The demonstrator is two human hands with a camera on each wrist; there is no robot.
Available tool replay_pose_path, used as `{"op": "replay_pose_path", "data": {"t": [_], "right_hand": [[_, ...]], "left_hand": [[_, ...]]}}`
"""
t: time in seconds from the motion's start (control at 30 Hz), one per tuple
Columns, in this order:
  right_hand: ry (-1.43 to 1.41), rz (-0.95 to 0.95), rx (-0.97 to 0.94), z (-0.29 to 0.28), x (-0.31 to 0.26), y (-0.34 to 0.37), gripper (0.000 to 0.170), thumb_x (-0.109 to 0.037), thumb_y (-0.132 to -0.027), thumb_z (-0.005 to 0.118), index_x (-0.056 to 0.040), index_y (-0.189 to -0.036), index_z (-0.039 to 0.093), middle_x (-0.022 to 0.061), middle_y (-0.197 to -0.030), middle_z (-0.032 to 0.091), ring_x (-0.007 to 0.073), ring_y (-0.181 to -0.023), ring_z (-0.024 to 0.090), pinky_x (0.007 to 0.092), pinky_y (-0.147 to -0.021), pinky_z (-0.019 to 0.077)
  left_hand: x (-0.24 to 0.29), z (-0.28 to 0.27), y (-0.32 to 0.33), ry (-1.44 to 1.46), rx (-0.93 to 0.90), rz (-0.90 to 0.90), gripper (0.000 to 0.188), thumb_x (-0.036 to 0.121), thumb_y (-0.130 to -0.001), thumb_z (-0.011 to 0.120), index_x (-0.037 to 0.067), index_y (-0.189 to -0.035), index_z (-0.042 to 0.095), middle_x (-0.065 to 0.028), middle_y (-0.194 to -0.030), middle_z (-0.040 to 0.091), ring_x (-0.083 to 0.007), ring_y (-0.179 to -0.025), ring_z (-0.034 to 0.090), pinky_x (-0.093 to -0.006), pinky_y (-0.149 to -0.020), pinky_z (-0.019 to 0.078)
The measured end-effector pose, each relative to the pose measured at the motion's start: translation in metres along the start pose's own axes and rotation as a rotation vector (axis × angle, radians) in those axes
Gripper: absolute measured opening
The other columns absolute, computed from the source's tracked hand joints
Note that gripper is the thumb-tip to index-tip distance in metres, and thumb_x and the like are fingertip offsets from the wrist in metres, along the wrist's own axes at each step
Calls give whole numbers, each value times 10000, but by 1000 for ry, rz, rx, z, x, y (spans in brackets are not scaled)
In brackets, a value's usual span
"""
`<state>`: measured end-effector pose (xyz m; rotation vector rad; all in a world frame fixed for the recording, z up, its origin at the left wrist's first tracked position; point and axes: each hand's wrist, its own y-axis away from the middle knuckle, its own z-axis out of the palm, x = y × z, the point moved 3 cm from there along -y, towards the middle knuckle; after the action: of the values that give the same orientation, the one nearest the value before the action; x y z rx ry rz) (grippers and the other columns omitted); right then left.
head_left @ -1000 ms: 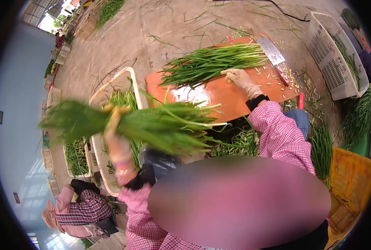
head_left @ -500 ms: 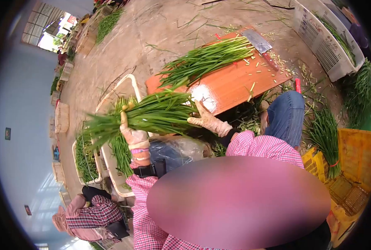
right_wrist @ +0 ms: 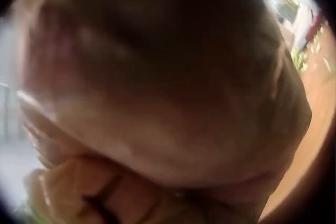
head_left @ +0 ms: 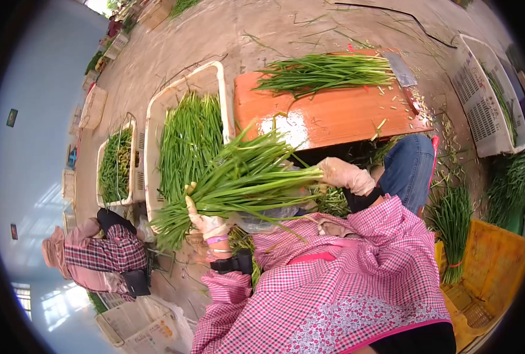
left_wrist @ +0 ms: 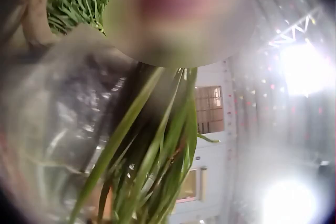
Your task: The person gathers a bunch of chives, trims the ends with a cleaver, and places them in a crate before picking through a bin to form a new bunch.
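Fingers of the gloved left hand [head_left: 202, 220] curl up around a loose bunch of greens [head_left: 256, 183] near its leafy end, probably because such long, limp leaves would splay if nothing gathered them. At the pale stalk ends sits the right hand [head_left: 348, 175]; whether its fingers pinch the stalks or press against the ends I cannot tell, since its wrist view is mostly blurred glove. Stretched between the two hands in front of the body, the bunch seems to need support at both ends to lie straight. Just beyond it, a pale crate [head_left: 225, 109] holds more greens [head_left: 188, 133], handy to the left side. Right of that, an orange board [head_left: 339, 121] carries another bunch [head_left: 327, 72] toward its far edge, stalks pointing at a knife [head_left: 401, 71] on the right end, its handle turned nearer the person, which looks convenient for grabbing. Short trimmings [head_left: 392, 108] lie scattered around there. Farther right, by a yellow crate [head_left: 504, 248], is a banded bundle [head_left: 453, 206], the band likely there to stop slipping.
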<state>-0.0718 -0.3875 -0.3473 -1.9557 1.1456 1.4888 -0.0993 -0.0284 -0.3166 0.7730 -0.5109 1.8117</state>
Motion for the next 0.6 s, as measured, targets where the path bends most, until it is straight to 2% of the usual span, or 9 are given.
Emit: {"op": "replay_pose_path", "data": {"t": [0.07,0.13,0.17,0.23,0.27,0.37,0.43,0.5,0.6], "right_hand": [[-179,97,-112,10,40,9,192,-167,-871,579,-46,-973,688,104,-719,661,123,-610,574,296,-620,488],[87,-328,65,-13,48,20,176,-142,-878,558,-55,-934,700,62,-659,628,114,-577,542,284,-602,475],[-251,243,173,-37,46,40,173,-120,-890,544,-67,-905,708,16,-628,589,123,-557,533,291,-573,457],[-353,-65,558,-71,71,60,256,-211,-951,498,-46,-929,692,-87,-546,411,49,-510,391,209,-485,334],[-1056,161,643,-83,65,78,279,-237,-965,488,-34,-995,677,-97,-542,375,33,-504,353,187,-470,297],[-741,98,701,-76,7,77,307,-254,-983,459,-22,-1076,638,-89,-559,338,11,-523,327,151,-470,256],[-215,28,553,-49,-45,36,328,-281,-965,484,-25,-1069,661,-27,-646,537,59,-569,453,236,-529,391],[-291,97,487,-2,-77,-10,395,-348,-846,655,-18,-1063,661,82,-869,681,150,-806,643,274,-741,499],[25,32,729,49,-98,-66,539,-422,-725,758,-37,-1081,633,100,-879,679,218,-804,656,312,-713,516]], "left_hand": [[-8,-2,2,26,37,1,398,369,-972,434,160,-1306,492,-16,-1320,511,-254,-1196,483,-501,-1022,380],[-14,3,1,45,84,3,398,375,-971,433,173,-1307,493,-5,-1330,501,-255,-1200,477,-506,-1016,383],[-17,-2,-2,-39,106,7,408,396,-964,433,191,-1312,492,10,-1334,500,-258,-1199,475,-515,-1011,380],[-22,3,-2,27,66,-7,427,413,-959,434,200,-1325,483,14,-1348,491,-258,-1209,469,-515,-1019,373],[-25,7,-3,61,44,-12,437,421,-956,434,204,-1332,479,16,-1355,487,-259,-1215,466,-516,-1022,369],[-31,12,-6,119,-12,-64,467,424,-956,423,210,-1371,445,10,-1397,454,-268,-1249,439,-514,-1045,344],[-28,19,-4,98,-49,-65,481,410,-961,414,207,-1397,414,2,-1424,428,-273,-1270,421,-514,-1068,316],[-29,22,-8,108,-76,-67,476,401,-964,406,209,-1399,407,-1,-1434,416,-269,-1278,414,-514,-1075,306],[-29,29,-5,223,-123,-87,444,323,-955,463,214,-1382,417,-10,-1386,459,-248,-1267,420,-500,-1081,307]]}}
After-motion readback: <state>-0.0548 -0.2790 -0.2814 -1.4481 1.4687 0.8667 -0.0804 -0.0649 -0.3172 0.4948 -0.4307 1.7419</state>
